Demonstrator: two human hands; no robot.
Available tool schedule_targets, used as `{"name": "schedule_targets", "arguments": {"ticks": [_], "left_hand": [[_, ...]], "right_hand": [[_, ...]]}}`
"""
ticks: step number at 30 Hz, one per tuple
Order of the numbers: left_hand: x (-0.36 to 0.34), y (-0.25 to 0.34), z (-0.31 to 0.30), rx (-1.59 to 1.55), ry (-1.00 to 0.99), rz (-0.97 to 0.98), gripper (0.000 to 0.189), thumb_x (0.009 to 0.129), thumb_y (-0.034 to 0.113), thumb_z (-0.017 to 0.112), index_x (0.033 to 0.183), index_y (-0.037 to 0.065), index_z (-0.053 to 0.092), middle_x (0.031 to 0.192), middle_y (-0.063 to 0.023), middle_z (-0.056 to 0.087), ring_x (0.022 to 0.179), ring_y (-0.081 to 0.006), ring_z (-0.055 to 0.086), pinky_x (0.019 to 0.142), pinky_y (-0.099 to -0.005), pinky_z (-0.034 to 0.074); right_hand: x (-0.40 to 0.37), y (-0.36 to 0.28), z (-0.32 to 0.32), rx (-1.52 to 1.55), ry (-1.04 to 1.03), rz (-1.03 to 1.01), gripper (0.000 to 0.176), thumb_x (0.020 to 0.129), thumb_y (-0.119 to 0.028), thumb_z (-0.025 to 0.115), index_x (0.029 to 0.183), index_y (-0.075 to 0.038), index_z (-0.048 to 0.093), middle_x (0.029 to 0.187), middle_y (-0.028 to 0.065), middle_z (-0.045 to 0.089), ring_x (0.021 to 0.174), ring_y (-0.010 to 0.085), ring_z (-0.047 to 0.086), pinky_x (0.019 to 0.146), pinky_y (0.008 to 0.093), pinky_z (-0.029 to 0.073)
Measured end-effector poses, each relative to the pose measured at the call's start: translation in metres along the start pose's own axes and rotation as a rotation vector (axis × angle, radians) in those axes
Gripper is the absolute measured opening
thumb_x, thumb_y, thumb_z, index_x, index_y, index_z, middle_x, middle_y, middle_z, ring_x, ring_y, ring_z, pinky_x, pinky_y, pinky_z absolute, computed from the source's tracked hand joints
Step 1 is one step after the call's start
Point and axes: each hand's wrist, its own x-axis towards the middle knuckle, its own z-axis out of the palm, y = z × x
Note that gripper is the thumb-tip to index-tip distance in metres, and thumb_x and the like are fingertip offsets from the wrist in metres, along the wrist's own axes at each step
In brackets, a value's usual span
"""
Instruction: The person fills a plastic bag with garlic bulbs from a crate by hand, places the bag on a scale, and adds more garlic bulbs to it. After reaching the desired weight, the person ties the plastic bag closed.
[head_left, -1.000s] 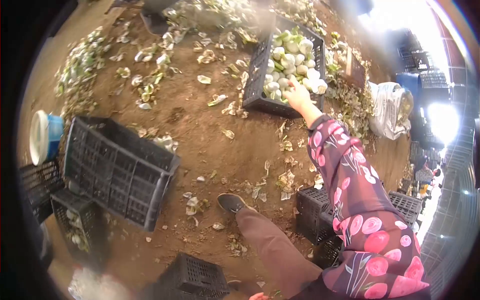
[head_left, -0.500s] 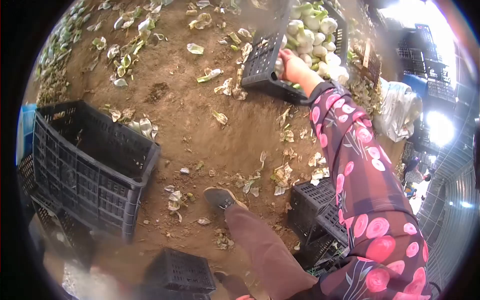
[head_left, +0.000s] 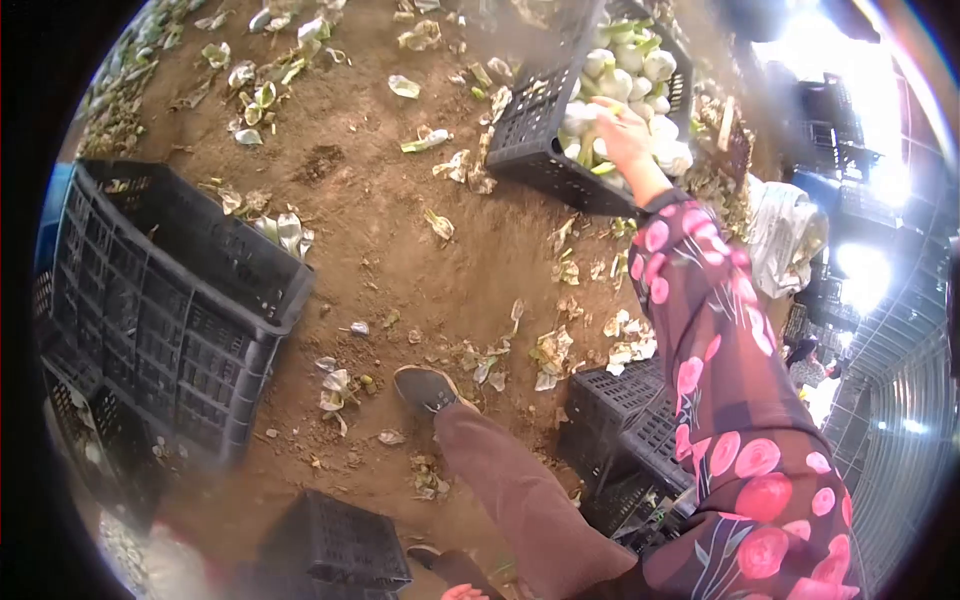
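A black plastic crate near the top of the view holds a heap of white bulbs with green stems. My right hand is inside this crate, over the bulbs. Its fingers stretch out above the pile, next to a white bulb by the crate's near wall, and do not appear wrapped round anything. A sleeve with pink flowers covers that arm. Only the fingertips of my left hand show at the bottom edge, and what they touch is out of view.
A large black crate stands at left. Smaller black crates lie at the bottom and beside my arm. Discarded leaves litter the dirt floor. A white sack and stacked crates are at right.
My right hand has moved from the crate's near wall to the right, over the bulbs, and its fingers look more stretched out. My left fingertips show slightly more. The view has shifted a little.
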Motion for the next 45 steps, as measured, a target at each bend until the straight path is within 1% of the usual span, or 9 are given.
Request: {"name": "schedule_targets", "arguments": {"ticks": [7,10,13,16,26,36,40,42,45], "left_hand": [[-0.012,0.006,0.012,0.048,-0.037,0.314,0.029,0.098,0.028,0.046,0.111,0.007,0.060,0.101,-0.0096,0.064,0.086,-0.0229,0.061,0.076,-0.0354,0.051],[-0.051,-0.050,-0.002,-0.103,0.161,0.463,0.029,0.098,0.027,0.045,0.109,0.007,0.062,0.102,-0.0095,0.064,0.086,-0.0225,0.061,0.077,-0.0350,0.050],[-0.091,-0.139,-0.001,-0.459,0.506,0.540,0.029,0.099,0.026,0.044,0.108,0.007,0.063,0.102,-0.0095,0.064,0.087,-0.0222,0.061,0.078,-0.0348,0.049],[-0.088,-0.245,-0.013,-0.831,0.389,0.648,0.024,0.094,0.001,0.048,0.117,-0.002,0.053,0.103,-0.0093,0.060,0.093,-0.0157,0.061,0.085,-0.0271,0.050],[-0.128,-0.470,-0.060,-1.367,0.538,0.933,0.022,0.094,0.003,0.049,0.114,-0.003,0.054,0.097,-0.0082,0.060,0.086,-0.0146,0.061,0.080,-0.0254,0.049],[-0.157,-0.555,-0.064,-1.764,0.658,0.875,0.028,0.098,0.025,0.048,0.110,0.003,0.060,0.105,-0.0109,0.062,0.094,-0.0235,0.059,0.083,-0.0328,0.049],[-0.160,-0.559,-0.062,-1.855,0.478,0.928,0.016,0.099,0.020,0.051,0.103,0.007,0.058,0.098,-0.0038,0.058,0.090,-0.0157,0.055,0.081,-0.0289,0.047],[-0.151,-0.570,-0.081,-1.828,0.440,0.974,0.013,0.099,0.019,0.051,0.101,0.008,0.058,0.096,-0.0020,0.057,0.089,-0.0137,0.053,0.080,-0.0279,0.046],[-0.150,-0.588,-0.091,-1.755,0.449,0.981,0.014,0.098,0.019,0.052,0.103,0.008,0.058,0.097,-0.0023,0.058,0.090,-0.0139,0.054,0.081,-0.0281,0.046]], "right_hand": [[-0.116,-0.118,-0.075,0.709,-0.298,0.408,0.042,0.096,-0.030,0.045,0.136,-0.016,0.048,0.101,0.0065,0.063,0.076,0.0194,0.063,0.055,0.0359,0.055],[-0.236,-0.225,-0.018,0.694,-0.609,0.306,0.053,0.088,-0.013,0.045,0.140,-0.002,0.040,0.128,0.0135,0.055,0.114,0.0225,0.055,0.097,0.0334,0.046],[-0.379,-0.280,0.061,0.692,-0.968,0.185,0.054,0.089,-0.026,0.054,0.135,-0.002,0.043,0.130,0.0177,0.053,0.118,0.0275,0.054,0.098,0.0409,0.047],[-0.562,-0.393,0.130,0.751,-1.489,0.082,0.058,0.088,-0.046,0.062,0.124,-0.002,0.054,0.129,0.0193,0.054,0.114,0.0310,0.057,0.096,0.0452,0.049],[-1.076,-0.573,0.193,0.321,-2.093,-0.280,0.037,0.096,-0.014,0.049,0.130,0.001,0.052,0.105,0.0062,0.064,0.091,0.0103,0.059,0.082,0.0242,0.047],[-1.381,-0.537,0.324,0.356,-1.709,-0.022,0.035,0.095,-0.017,0.052,0.126,-0.003,0.054,0.107,0.0133,0.062,0.097,0.0199,0.059,0.084,0.0305,0.048],[-1.380,-0.519,0.366,0.213,-1.452,-0.517,0.044,0.088,-0.018,0.056,0.128,-0.001,0.052,0.124,0.0262,0.054,0.112,0.0382,0.054,0.098,0.0413,0.042],[-1.363,-0.523,0.359,-0.146,-1.352,-1.205,0.048,0.085,-0.021,0.058,0.129,-0.001,0.051,0.130,0.0286,0.049,0.118,0.0413,0.051,0.102,0.0417,0.040],[-1.349,-0.550,0.309,-0.090,-1.367,-1.164,0.048,0.083,-0.021,0.061,0.126,0.000,0.053,0.130,0.0287,0.049,0.122,0.0411,0.049,0.104,0.0420,0.039]]}}
